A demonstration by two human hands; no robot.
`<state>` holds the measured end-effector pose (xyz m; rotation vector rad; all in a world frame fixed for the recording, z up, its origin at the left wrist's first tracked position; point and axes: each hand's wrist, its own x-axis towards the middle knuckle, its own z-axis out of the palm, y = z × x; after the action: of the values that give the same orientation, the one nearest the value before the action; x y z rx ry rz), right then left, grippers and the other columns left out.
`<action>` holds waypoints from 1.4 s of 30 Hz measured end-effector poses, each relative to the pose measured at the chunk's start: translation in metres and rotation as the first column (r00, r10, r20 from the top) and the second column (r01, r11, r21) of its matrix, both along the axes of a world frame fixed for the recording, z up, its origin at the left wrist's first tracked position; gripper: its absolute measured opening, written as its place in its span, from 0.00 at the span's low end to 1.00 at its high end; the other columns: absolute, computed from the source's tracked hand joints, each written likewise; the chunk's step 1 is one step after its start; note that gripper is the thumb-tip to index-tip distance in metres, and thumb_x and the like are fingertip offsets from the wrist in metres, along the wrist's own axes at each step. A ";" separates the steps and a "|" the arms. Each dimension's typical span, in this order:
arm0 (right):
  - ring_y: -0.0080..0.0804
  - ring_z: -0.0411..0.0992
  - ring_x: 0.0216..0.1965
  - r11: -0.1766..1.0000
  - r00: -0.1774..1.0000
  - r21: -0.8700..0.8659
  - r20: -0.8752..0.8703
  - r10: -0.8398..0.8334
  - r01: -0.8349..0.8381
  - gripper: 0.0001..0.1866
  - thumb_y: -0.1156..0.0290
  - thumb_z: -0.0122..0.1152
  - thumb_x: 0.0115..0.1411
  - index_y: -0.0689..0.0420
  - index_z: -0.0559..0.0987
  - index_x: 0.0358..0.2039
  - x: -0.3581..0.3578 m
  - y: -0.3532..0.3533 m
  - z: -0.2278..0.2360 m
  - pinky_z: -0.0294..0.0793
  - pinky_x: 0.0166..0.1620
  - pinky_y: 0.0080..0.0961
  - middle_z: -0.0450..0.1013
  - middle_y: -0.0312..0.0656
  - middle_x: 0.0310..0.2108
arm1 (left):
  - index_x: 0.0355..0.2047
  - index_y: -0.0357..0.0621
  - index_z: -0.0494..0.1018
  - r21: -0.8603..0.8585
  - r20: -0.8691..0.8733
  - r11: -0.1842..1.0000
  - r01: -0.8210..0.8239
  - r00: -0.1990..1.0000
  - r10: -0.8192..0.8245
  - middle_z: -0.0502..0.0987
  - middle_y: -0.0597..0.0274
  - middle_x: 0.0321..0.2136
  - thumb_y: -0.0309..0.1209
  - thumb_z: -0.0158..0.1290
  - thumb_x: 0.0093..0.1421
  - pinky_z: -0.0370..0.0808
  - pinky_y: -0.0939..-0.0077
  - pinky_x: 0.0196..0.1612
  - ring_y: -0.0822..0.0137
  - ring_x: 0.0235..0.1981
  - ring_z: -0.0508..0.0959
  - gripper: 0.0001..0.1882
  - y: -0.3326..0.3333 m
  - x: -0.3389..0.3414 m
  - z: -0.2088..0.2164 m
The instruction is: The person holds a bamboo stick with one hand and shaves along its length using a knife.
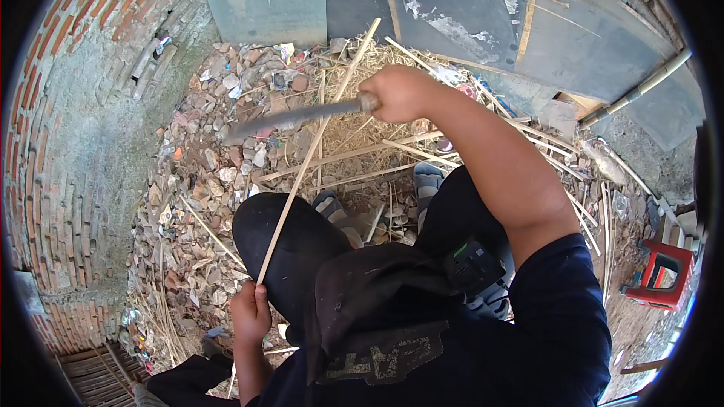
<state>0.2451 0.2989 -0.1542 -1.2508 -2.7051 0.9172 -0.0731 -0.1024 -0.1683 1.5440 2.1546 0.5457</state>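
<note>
L hand (250, 310) grips bamboo strip (313, 147); R hand (400, 93) clenched on knife (290, 116).

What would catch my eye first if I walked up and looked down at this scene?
Probably the long knife gripped in the right hand, its blade stretched out to the left above the rubble. It crosses a thin bamboo strip that the left hand holds by its lower end beside the knee. Pale shavings and more strips lie piled on the stony ground ahead, and a small red stool stands at the far right.
</note>
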 end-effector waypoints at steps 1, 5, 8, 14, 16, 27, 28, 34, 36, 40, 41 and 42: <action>0.46 0.78 0.38 0.997 0.997 0.039 0.047 0.066 -0.068 0.15 0.60 0.62 0.57 0.56 0.81 0.40 -0.004 -0.004 0.005 0.76 0.44 0.45 0.79 0.50 0.34 | 0.26 0.38 0.65 0.020 -0.013 1.000 0.011 1.000 -0.010 0.69 0.48 0.14 0.39 0.45 0.72 0.63 0.58 0.21 0.47 0.16 0.72 0.20 -0.001 -0.002 -0.002; 0.48 0.78 0.39 0.973 0.959 0.032 -0.181 -0.220 0.229 0.17 0.60 0.62 0.56 0.56 0.82 0.43 0.025 0.022 -0.022 0.76 0.44 0.45 0.79 0.50 0.35 | 0.27 0.38 0.65 0.039 -0.030 0.999 -0.008 1.000 0.009 0.70 0.47 0.15 0.38 0.46 0.72 0.64 0.57 0.22 0.45 0.17 0.72 0.19 0.001 0.003 -0.005; 0.49 0.78 0.40 0.931 0.931 0.031 -0.052 -0.362 0.364 0.18 0.58 0.62 0.57 0.56 0.81 0.44 0.038 0.033 -0.027 0.76 0.46 0.44 0.79 0.50 0.37 | 0.27 0.39 0.65 0.061 -0.115 0.998 -0.021 0.993 0.028 0.71 0.46 0.16 0.38 0.48 0.71 0.66 0.53 0.23 0.42 0.19 0.74 0.18 0.000 0.008 -0.006; 0.47 0.78 0.39 0.982 0.995 0.168 0.035 -0.097 0.089 0.11 0.61 0.57 0.61 0.52 0.82 0.37 0.009 -0.007 0.005 0.76 0.45 0.46 0.78 0.48 0.32 | 0.27 0.39 0.67 0.007 -0.149 0.999 -0.048 0.988 0.048 0.72 0.46 0.16 0.39 0.50 0.70 0.66 0.51 0.23 0.41 0.19 0.74 0.17 -0.003 0.009 0.002; 0.49 0.78 0.36 0.968 0.998 0.246 0.047 0.050 -0.060 0.10 0.63 0.66 0.53 0.53 0.81 0.32 0.007 -0.010 0.006 0.76 0.42 0.44 0.78 0.47 0.29 | 0.28 0.39 0.68 0.035 -0.159 0.998 -0.045 0.986 0.050 0.72 0.47 0.16 0.39 0.50 0.70 0.66 0.52 0.23 0.42 0.19 0.75 0.17 -0.003 0.007 -0.003; 0.50 0.78 0.41 0.944 0.961 0.184 -0.073 -0.266 0.275 0.14 0.64 0.62 0.52 0.51 0.83 0.39 0.039 0.026 -0.021 0.77 0.47 0.45 0.80 0.49 0.36 | 0.28 0.39 0.68 0.045 -0.099 0.999 -0.023 0.995 0.027 0.71 0.49 0.15 0.40 0.49 0.70 0.66 0.57 0.22 0.45 0.17 0.74 0.18 -0.001 0.003 -0.006; 0.49 0.78 0.40 0.965 0.969 0.112 -0.096 -0.226 0.236 0.12 0.65 0.62 0.52 0.50 0.82 0.38 0.035 0.020 -0.013 0.77 0.46 0.45 0.80 0.48 0.35 | 0.28 0.40 0.68 0.036 -0.079 0.999 -0.036 0.996 0.038 0.71 0.49 0.15 0.40 0.49 0.70 0.65 0.57 0.22 0.45 0.17 0.74 0.18 -0.002 0.003 -0.006; 0.50 0.78 0.41 0.954 0.968 0.166 -0.016 -0.249 0.248 0.16 0.62 0.63 0.53 0.51 0.82 0.41 0.053 0.033 -0.020 0.77 0.47 0.43 0.80 0.50 0.36 | 0.28 0.39 0.67 0.149 -0.085 0.989 0.008 0.996 0.005 0.68 0.56 0.14 0.40 0.48 0.72 0.64 0.65 0.22 0.63 0.16 0.68 0.19 -0.002 0.000 -0.019; 0.51 0.78 0.42 0.914 0.921 0.111 -0.032 -0.389 0.390 0.19 0.61 0.64 0.53 0.53 0.83 0.44 0.061 0.042 -0.032 0.76 0.48 0.43 0.80 0.52 0.39 | 0.27 0.39 0.67 0.113 -0.114 0.994 -0.006 0.993 0.019 0.69 0.52 0.14 0.40 0.49 0.71 0.65 0.61 0.22 0.54 0.16 0.71 0.19 0.001 0.001 -0.013; 0.50 0.78 0.41 0.913 0.937 0.214 -0.039 -0.347 0.347 0.17 0.61 0.64 0.53 0.52 0.83 0.43 0.056 0.032 -0.023 0.77 0.48 0.43 0.80 0.51 0.38 | 0.27 0.39 0.68 0.080 -0.163 0.997 0.004 0.987 0.009 0.71 0.47 0.15 0.40 0.51 0.69 0.66 0.56 0.22 0.44 0.17 0.74 0.18 -0.002 0.000 -0.009; 0.49 0.78 0.40 0.947 0.960 0.163 -0.069 -0.271 0.278 0.16 0.61 0.63 0.54 0.52 0.83 0.42 0.051 0.031 -0.019 0.77 0.47 0.43 0.80 0.50 0.37 | 0.27 0.39 0.68 0.080 -0.163 0.997 0.006 0.987 0.007 0.71 0.47 0.15 0.40 0.51 0.69 0.66 0.56 0.22 0.44 0.17 0.74 0.18 0.000 0.000 -0.009; 0.49 0.78 0.40 0.972 0.976 0.111 -0.100 -0.194 0.205 0.14 0.61 0.63 0.55 0.51 0.83 0.41 0.045 0.025 -0.014 0.77 0.46 0.44 0.80 0.50 0.36 | 0.27 0.39 0.68 0.072 -0.147 0.997 -0.003 0.989 0.014 0.71 0.47 0.15 0.40 0.51 0.69 0.67 0.55 0.22 0.43 0.17 0.74 0.18 0.000 0.001 -0.008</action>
<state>0.2905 0.3240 -0.1683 -1.3908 -2.4699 0.7554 -0.0726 -0.1029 -0.1758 1.6617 2.2745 0.5321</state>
